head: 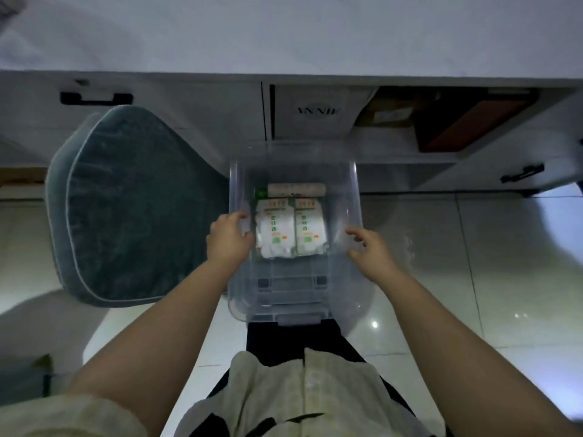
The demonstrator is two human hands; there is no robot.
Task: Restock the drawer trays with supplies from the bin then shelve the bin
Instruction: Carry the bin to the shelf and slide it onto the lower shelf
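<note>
A clear plastic bin (pixel 353 197) is in front of me at the centre of the head view, above the tiled floor. Inside lie two white packets with green and orange print (pixel 291 228) side by side, and a longer pale packet (pixel 296 189) behind them. My left hand (pixel 228 239) grips the bin's left rim with the thumb hooked over the edge. My right hand (pixel 367 250) is at the right rim, fingers curled against the wall.
A white desk top (pixel 284 36) spans the back, with an open cubby below holding a white box (pixel 318 111) and brown boxes (pixel 441 118). A teal chair seat (pixel 126 209) stands left of the bin. Black drawer handles (pixel 96 98) (pixel 522 173) flank the cubby.
</note>
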